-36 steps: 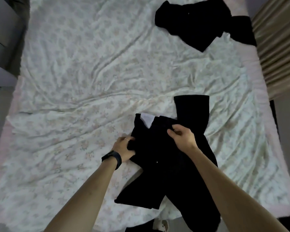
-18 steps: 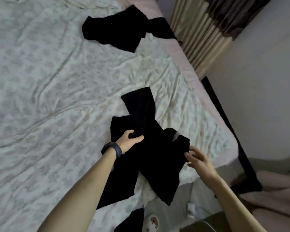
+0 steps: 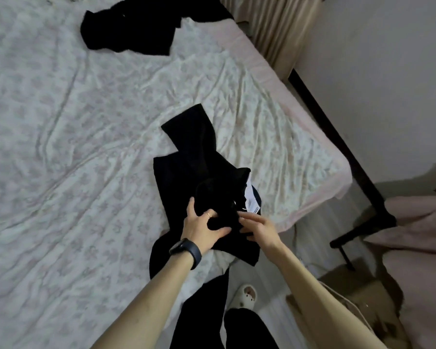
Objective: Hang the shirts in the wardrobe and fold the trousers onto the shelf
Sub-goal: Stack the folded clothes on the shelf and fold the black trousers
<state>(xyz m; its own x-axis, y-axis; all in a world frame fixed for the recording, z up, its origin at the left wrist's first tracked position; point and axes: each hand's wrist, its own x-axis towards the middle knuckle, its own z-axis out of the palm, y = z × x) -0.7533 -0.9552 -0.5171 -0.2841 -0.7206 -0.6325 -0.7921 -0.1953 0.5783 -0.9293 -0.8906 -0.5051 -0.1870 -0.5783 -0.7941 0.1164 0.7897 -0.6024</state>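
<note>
Black trousers lie crumpled near the bed's front right corner, one leg pointing up the bed, another part hanging over the edge. A white label shows at the waist. My left hand, with a dark wristband, grips a bunched fold of the trousers. My right hand pinches the fabric just beside it, under the label. A second black garment lies at the far end of the bed, spread loosely.
The bed has a wrinkled floral sheet and a pink edge. Beige curtains hang at the far right. A dark bed frame runs along the right side. My slippered foot stands on the floor.
The view has swung right. Both hands came together on the trousers' waist: the left closed on a fold, the right moved in from the edge. The fabric is bunched higher now.
</note>
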